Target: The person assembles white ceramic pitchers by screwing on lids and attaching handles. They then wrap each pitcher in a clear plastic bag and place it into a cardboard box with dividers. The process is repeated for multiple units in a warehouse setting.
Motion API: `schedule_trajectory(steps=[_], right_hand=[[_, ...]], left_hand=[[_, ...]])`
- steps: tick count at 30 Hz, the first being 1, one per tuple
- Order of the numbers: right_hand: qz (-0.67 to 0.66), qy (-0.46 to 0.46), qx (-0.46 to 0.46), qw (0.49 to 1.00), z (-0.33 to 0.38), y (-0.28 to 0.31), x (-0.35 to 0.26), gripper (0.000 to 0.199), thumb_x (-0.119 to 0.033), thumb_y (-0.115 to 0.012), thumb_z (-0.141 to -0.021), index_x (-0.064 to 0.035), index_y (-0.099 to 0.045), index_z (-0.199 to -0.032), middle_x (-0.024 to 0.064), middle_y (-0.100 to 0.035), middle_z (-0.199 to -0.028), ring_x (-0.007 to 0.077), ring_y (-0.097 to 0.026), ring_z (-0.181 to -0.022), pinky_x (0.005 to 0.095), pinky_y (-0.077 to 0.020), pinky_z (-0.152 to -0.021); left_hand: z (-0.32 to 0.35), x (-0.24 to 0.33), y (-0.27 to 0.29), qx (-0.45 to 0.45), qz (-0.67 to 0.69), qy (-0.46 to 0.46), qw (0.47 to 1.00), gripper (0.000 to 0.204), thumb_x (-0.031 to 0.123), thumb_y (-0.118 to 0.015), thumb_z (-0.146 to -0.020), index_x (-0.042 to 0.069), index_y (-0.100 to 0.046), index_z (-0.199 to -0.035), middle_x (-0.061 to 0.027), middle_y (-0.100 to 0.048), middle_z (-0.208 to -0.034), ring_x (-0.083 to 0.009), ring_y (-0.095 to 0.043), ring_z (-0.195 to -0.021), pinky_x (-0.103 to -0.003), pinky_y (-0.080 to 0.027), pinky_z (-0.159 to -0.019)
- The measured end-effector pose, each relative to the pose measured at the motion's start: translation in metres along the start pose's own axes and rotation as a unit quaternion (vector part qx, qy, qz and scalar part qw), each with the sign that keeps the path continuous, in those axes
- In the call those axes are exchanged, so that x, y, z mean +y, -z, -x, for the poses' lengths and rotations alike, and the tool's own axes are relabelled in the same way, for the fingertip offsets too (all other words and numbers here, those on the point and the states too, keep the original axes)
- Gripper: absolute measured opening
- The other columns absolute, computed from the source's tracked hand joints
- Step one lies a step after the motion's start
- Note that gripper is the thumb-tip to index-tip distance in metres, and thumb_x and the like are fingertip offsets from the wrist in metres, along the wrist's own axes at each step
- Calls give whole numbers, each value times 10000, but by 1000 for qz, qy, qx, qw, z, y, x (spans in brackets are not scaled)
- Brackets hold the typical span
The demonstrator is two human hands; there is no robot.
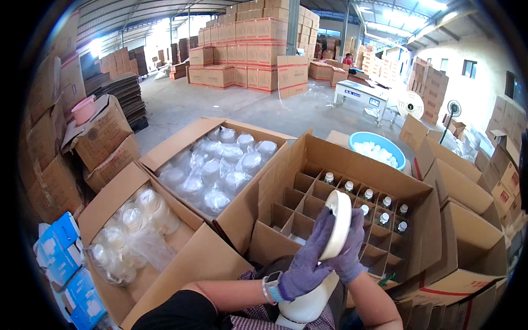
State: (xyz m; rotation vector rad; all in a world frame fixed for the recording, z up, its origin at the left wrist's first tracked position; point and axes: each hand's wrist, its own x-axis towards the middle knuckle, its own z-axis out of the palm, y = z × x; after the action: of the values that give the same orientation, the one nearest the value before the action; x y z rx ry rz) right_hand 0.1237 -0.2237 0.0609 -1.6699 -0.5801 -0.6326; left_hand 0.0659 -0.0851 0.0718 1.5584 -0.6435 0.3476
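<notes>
Warehouse; divided carton [308,159] behind hands' white lid [336,223]

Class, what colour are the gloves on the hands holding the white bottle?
Purple knit gloves on both hands; head view shows them best.

A blue basin [378,149] of what look like white caps, stacked cartons [250,52] behind.

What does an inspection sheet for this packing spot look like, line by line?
Surface: concrete floor; no table seen.
Job's things: white container with round white lid; divider box partly filled with capped bottles.
Clutter: two cartons of bagged lids, blue basin.
Grippers: left hand and right hand, gloved, both on the lid.
Cables: nothing seen.
Surroundings: stacked cartons, standing fan.
</notes>
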Motion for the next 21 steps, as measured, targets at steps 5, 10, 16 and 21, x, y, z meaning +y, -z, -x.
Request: schedule_trajectory(steps=[5, 10, 16, 21], right_hand=[[-343, -246, -162, 892, 1, 29, 24, 630, -207, -603, -977, -105, -350, -1545, 109, -451, -1535, 265, -453, -1392, 398, -353, -1202], [-273, -396, -141, 865, 0, 61, 10, 446, -320, -554, -1020, -65, -536, -1386, 43, -639, -1188, 153, -610, -1014, 288, -493, -862], [-115, -223, -70, 966, 56, 78, 46, 392, -266, -624, -921, -43, -648, -1242, 111, -609, -1315, 215, -555, -1248, 349, -426, -1071], [-217, -226, -151, 937, 104, 56, 54, 466, -421, -686, -899, -42, -707, -1169, 121, -659, -1209, 247, -599, -1162, 385, -451, -1034]], left_hand=[[-23, -40, 9, -71, -321, -235, 915, 702, 154, -759, -781, 252, -544, -1443, -215, -280, -1621, -570, -143, -1485, -618, -301, -1174], [-32, -60, 37, -146, -198, -194, 950, 584, 346, -779, -850, 82, -637, -1351, -204, -513, -1485, -376, -455, -1411, -474, -359, -1178], [-8, -98, 59, -251, 36, 52, 966, 499, 361, -673, -945, 2, -666, -1291, -172, -641, -1335, -279, -587, -1262, -391, -441, -1086], [4, -117, 61, -306, 116, 182, 927, 416, 347, -688, -949, 41, -719, -1230, -149, -665, -1291, -256, -599, -1233, -393, -453, -1072]])
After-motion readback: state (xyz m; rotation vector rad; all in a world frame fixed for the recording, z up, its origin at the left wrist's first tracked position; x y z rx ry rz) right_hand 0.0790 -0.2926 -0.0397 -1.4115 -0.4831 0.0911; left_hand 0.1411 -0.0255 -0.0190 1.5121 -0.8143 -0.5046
